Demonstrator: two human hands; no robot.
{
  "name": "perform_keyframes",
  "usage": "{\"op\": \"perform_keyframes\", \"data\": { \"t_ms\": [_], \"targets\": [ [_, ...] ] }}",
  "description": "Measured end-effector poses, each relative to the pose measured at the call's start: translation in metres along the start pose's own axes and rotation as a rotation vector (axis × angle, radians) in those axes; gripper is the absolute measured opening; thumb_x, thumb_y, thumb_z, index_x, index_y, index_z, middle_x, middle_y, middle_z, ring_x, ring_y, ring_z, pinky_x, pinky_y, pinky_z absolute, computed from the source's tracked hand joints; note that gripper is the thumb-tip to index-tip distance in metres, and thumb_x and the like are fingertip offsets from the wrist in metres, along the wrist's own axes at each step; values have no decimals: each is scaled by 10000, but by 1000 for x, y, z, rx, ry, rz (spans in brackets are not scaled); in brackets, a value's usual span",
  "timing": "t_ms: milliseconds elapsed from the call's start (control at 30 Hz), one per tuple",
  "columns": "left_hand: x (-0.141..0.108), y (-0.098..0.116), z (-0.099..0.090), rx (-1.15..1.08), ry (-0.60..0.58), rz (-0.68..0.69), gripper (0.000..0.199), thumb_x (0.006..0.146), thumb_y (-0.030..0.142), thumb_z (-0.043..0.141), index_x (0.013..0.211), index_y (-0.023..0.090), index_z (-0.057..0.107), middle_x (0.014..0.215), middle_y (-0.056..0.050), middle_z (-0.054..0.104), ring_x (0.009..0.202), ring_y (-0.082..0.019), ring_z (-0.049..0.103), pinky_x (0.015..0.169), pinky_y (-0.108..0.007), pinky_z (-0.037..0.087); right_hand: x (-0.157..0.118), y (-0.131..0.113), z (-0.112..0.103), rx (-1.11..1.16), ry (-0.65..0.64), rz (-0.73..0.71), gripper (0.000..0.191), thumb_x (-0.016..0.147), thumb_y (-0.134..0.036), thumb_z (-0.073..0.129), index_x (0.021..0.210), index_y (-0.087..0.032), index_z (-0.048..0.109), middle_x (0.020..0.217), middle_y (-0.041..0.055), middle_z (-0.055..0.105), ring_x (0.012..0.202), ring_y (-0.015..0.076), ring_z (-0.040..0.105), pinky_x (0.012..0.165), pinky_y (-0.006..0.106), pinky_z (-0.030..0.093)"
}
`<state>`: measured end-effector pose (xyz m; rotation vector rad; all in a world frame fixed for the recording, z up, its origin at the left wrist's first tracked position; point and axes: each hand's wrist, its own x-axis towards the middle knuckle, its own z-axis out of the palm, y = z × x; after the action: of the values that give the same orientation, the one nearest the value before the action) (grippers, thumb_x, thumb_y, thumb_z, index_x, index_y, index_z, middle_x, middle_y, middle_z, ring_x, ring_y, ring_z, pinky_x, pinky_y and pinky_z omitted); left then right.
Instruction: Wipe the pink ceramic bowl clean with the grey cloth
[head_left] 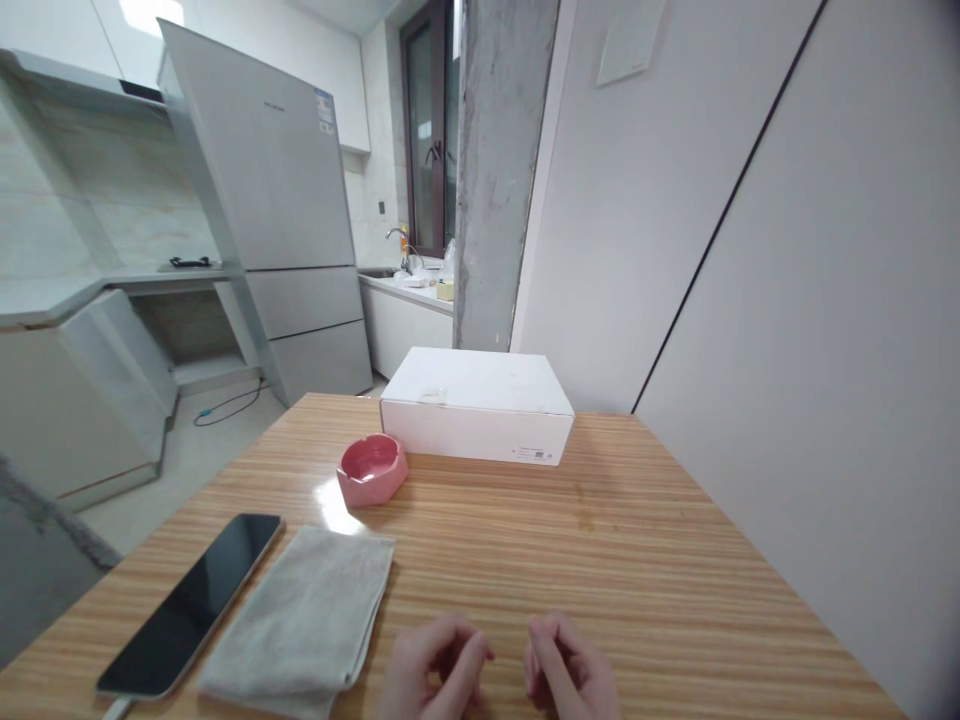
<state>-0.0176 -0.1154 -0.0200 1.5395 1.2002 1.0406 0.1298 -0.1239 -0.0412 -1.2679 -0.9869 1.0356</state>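
At the near edge of the wooden table (480, 560), my left hand (439, 665) rests with its fingers curled in loosely and the thumb bent over them. I see nothing in it. My right hand (566, 668) lies a little apart from it, also curled, thumb against the index finger, and holds nothing that shows. Left of my left hand is a folded grey cloth (307, 615), the closest object to it. A black-screened phone (195, 605) lies beyond the cloth, with a white cable at its lower end.
A pink ashtray (372, 470) stands behind the cloth. Next to it, a closed white box (480, 405) sits at the table's far side. A white wall (810, 300) borders the table on the right. Back left are a grey fridge (277, 190) and kitchen counters.
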Motion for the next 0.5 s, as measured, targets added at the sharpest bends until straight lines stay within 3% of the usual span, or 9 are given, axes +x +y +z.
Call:
{"op": "perform_keyframes", "data": {
  "t_ms": [100, 267, 500],
  "targets": [
    [7, -16, 9, 64, -53, 26, 488, 898, 531, 423, 670, 151, 627, 504, 3, 526, 484, -104, 474, 480, -192, 339, 2, 12, 3, -127, -48, -43, 511, 797, -631, 530, 515, -211, 464, 447, -51, 397, 433, 108, 385, 466, 238, 316],
    [7, -22, 3, 157, -135, 72, 449, 930, 456, 385, 690, 143, 600, 587, -10, 532, 560, -115, 473, 544, -213, 315, -1, 22, 5, -329, -58, -157, 472, 832, -571, 501, 533, -210, 451, 493, -52, 362, 481, 118, 375, 510, 254, 293],
    [7, -23, 9, 86, -52, 70, 443, 921, 463, 394, 594, 170, 457, 542, 34, 394, 524, -99, 377, 520, -237, 250, 4, 23, -4, -341, -116, -167, 450, 865, -527, 459, 550, -221, 364, 526, -52, 328, 500, 122, 373, 504, 245, 314]
  ]
}}
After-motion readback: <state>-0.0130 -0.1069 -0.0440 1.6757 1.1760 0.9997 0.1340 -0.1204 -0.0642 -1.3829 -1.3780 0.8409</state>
